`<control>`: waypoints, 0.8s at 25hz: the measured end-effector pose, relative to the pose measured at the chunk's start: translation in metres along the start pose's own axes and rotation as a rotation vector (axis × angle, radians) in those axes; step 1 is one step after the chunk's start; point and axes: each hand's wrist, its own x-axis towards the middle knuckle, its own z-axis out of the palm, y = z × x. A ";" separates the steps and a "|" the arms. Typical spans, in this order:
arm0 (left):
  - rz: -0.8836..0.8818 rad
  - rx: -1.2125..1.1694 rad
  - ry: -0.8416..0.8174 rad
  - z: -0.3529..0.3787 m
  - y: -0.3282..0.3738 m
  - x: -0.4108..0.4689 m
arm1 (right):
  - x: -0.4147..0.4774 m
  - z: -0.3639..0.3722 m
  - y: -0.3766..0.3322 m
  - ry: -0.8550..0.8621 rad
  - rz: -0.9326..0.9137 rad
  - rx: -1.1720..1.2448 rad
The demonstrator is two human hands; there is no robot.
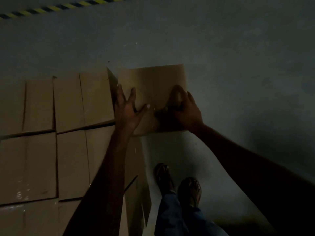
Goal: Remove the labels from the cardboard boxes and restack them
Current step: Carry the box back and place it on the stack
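A brown cardboard box sits at the right end of a stack of boxes, standing a little apart from its neighbour. My left hand lies on its top with fingers spread and straight. My right hand rests at the box's near right part, fingers curled and pinching something small and dark on the surface; the dim light hides what it is. Shiny tape glints between my hands.
Several closed boxes fill the left side in rows, with more below. Grey floor spreads to the right and beyond. A yellow-black hazard stripe runs along the far top left. My sandalled feet stand beside the stack.
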 end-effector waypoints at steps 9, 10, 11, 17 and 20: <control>-0.060 0.010 -0.006 0.032 -0.038 0.051 | 0.073 0.034 0.012 -0.027 -0.039 0.038; -0.066 0.015 -0.022 0.034 -0.040 0.054 | 0.078 0.037 0.013 -0.027 -0.043 0.031; -0.075 0.025 -0.039 0.035 -0.043 0.058 | 0.081 0.039 0.014 -0.026 -0.057 0.019; 0.012 0.104 -0.083 0.028 -0.051 0.046 | 0.081 0.031 0.023 -0.115 -0.134 -0.115; 0.072 0.027 -0.257 0.018 -0.055 0.019 | 0.064 0.022 0.036 -0.192 -0.178 -0.237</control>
